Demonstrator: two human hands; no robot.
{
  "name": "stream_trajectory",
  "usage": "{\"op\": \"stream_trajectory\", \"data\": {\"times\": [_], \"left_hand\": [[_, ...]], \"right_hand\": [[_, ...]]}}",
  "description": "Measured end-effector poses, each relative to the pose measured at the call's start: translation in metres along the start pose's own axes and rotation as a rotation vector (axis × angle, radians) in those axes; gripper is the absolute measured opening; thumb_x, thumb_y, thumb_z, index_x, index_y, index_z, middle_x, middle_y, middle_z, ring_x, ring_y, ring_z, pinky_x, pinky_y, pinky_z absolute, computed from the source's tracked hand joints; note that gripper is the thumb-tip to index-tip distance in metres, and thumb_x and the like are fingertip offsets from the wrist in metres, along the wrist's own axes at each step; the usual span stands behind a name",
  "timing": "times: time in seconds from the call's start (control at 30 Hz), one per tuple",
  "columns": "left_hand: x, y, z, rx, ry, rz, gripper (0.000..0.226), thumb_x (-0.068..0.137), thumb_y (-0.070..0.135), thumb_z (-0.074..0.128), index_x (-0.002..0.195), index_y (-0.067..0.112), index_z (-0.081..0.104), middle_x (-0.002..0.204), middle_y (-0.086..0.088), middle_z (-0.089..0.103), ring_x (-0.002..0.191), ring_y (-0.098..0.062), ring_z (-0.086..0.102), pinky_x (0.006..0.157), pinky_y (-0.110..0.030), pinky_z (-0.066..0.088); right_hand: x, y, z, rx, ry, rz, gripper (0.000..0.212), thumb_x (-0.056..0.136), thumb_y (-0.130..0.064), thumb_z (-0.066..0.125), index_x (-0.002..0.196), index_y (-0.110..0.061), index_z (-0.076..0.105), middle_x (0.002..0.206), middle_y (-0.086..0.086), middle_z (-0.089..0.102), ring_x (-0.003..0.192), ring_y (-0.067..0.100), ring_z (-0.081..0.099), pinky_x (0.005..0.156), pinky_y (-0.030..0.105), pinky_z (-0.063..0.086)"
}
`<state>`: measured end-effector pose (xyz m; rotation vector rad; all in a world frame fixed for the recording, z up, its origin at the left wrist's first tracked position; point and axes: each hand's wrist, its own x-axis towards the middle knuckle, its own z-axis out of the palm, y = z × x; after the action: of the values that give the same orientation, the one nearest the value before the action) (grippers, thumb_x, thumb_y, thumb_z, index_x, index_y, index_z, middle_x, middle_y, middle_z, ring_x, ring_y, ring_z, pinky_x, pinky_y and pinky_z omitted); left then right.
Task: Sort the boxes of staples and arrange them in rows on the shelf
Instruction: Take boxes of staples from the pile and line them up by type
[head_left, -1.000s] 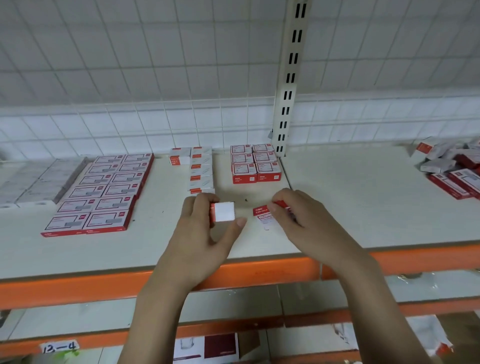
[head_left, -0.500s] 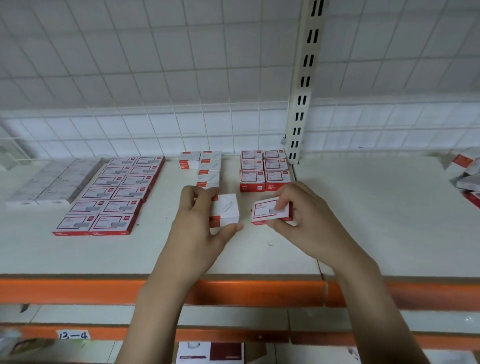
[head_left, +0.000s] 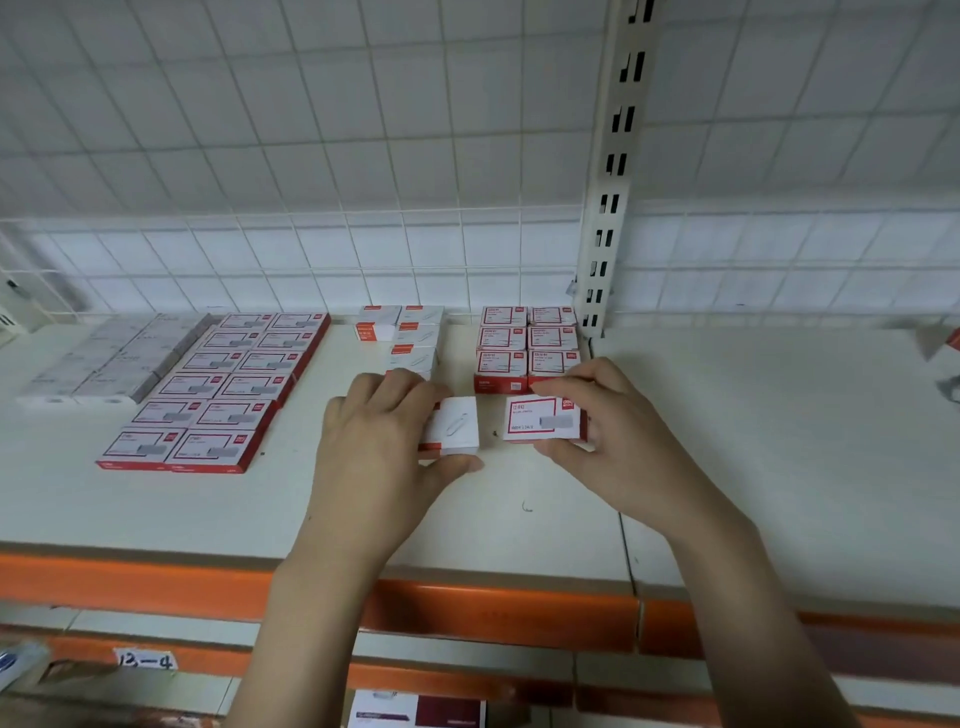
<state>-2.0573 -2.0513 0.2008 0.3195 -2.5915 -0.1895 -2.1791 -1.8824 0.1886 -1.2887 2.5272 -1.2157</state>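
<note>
Your left hand (head_left: 382, 441) grips a white box (head_left: 454, 422) printed with a paper clip; your right hand (head_left: 608, 431) pinches a red-bordered staple box (head_left: 543, 418) just beside it, both low over the white shelf (head_left: 779, 441). Directly behind: a two-column block of red boxes (head_left: 527, 345). Far left: a longer two-column red row (head_left: 223, 389).

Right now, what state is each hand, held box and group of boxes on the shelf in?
left hand: grips white box
right hand: grips red-framed box
red-framed block: two neat columns
white column: lined up
large red block: two neat columns
grey boxes: neat rows
</note>
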Motion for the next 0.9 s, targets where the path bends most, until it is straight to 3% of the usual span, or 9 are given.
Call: {"op": "stream_trajectory", "data": {"times": [0.13, 0.33, 0.43, 0.5, 0.6, 0.77, 0.9], "left_hand": [[0.001, -0.006, 0.0, -0.006, 0.006, 0.001, 0.056, 0.053, 0.042, 0.086, 0.095, 0.012, 0.066, 0.09, -0.004, 0.064, 0.077, -0.031, 0.054, 0.064, -0.036, 0.04], [0.005, -0.025, 0.0, -0.1, 0.006, -0.005, 0.056, 0.05, 0.016, 0.09, 0.099, 0.003, 0.065, 0.093, -0.011, 0.062, 0.081, -0.033, 0.053, 0.066, -0.034, 0.044], [0.007, -0.04, -0.002, -0.117, 0.015, 0.013, 0.056, 0.051, 0.01, 0.089, 0.101, 0.003, 0.065, 0.095, -0.012, 0.062, 0.084, -0.033, 0.053, 0.07, -0.032, 0.039], [0.009, -0.053, -0.005, -0.12, 0.019, 0.03, 0.055, 0.053, 0.009, 0.089, 0.102, 0.002, 0.065, 0.095, -0.012, 0.062, 0.085, -0.032, 0.053, 0.071, -0.031, 0.039], [0.011, -0.077, -0.012, -0.121, 0.018, 0.038, 0.054, 0.057, 0.011, 0.087, 0.105, 0.002, 0.064, 0.098, -0.012, 0.061, 0.089, -0.032, 0.052, 0.072, -0.032, 0.04], [0.009, -0.124, -0.026, -0.126, 0.006, 0.051, 0.06, 0.057, 0.015, 0.088, 0.11, 0.001, 0.063, 0.101, -0.013, 0.063, 0.092, -0.035, 0.053, 0.075, -0.034, 0.04], [0.005, -0.159, -0.037, -0.18, -0.012, 0.052, 0.061, 0.056, 0.019, 0.088, 0.108, 0.002, 0.063, 0.1, -0.013, 0.064, 0.093, -0.036, 0.054, 0.078, -0.032, 0.039]], "right_hand": [[0.006, 0.0, 0.0, -0.064, 0.011, -0.054, 0.041, 0.086, -0.017, 0.064, 0.125, -0.015, 0.054, 0.117, -0.009, 0.043, 0.103, -0.005, 0.039, 0.082, -0.005, 0.027], [0.015, -0.006, 0.009, -0.061, -0.008, -0.029, 0.038, 0.09, -0.025, 0.057, 0.126, -0.019, 0.048, 0.127, -0.011, 0.042, 0.113, 0.0, 0.042, 0.084, -0.001, 0.03], [0.021, -0.015, 0.019, -0.021, -0.015, 0.005, 0.052, 0.09, -0.027, 0.057, 0.138, -0.02, 0.037, 0.131, -0.012, 0.037, 0.115, -0.002, 0.037, 0.091, -0.001, 0.027], [0.025, -0.023, 0.028, -0.004, -0.01, 0.01, 0.057, 0.09, -0.026, 0.058, 0.141, -0.019, 0.035, 0.127, -0.01, 0.037, 0.112, -0.005, 0.037, 0.094, 0.002, 0.029], [0.034, -0.037, 0.043, -0.038, 0.009, 0.002, 0.051, 0.09, -0.024, 0.059, 0.137, -0.016, 0.043, 0.116, -0.009, 0.038, 0.1, -0.007, 0.035, 0.082, -0.006, 0.025], [0.046, -0.064, 0.072, -0.078, 0.028, 0.013, 0.044, 0.09, -0.021, 0.058, 0.132, -0.016, 0.045, 0.114, -0.008, 0.035, 0.094, -0.009, 0.037, 0.079, -0.006, 0.026], [0.052, -0.091, 0.096, -0.102, 0.045, 0.005, 0.041, 0.089, -0.017, 0.059, 0.127, -0.014, 0.043, 0.116, -0.004, 0.035, 0.1, -0.003, 0.037, 0.084, -0.005, 0.026]]}}
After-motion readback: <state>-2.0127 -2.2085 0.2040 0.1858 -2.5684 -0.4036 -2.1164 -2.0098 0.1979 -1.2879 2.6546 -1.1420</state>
